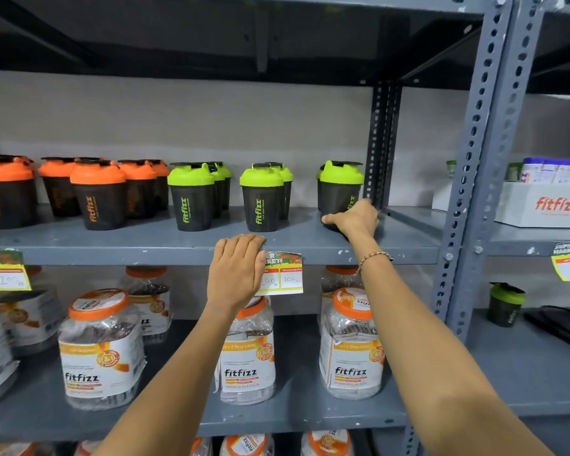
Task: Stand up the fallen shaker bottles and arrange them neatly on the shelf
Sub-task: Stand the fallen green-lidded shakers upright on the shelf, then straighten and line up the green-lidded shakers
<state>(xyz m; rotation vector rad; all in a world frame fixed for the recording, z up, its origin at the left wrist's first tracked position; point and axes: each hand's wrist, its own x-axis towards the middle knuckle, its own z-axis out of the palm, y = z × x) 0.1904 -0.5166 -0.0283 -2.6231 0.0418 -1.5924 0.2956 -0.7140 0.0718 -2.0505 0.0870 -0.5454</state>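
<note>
I stood facing a grey metal shelf (178, 248) with both bare arms stretched forward. My right hand (354, 220) reached furthest, wrapped around the base of a black shaker bottle with a lime-green lid (341, 189), thumb pointing left along its foot and fingers curled behind it; that bottle stood upright at the far right end of the shelf, close to the perforated upright post (380, 143). A beaded bracelet (374, 258) circled that wrist. My left hand (236, 271) held nothing: it lay palm down with the fingers together, fingertips resting on the shelf's front edge, partly covering a yellow price tag (285, 278) that hung just to its right. Beyond my left hand stood another green-lidded shaker (262, 197), upright, with one more behind it, and further left a third green group (191, 195). Left of those, a cluster of orange-lidded shakers (97, 194) stood upright as well, running out past the picture's edge. Below my forearms, on the lower shelf, sat clear jars with orange lids (101, 347) and white labels. Far to the right of my right hand, on the neighbouring rack, was a white carton (543, 205) with red lettering.
</note>
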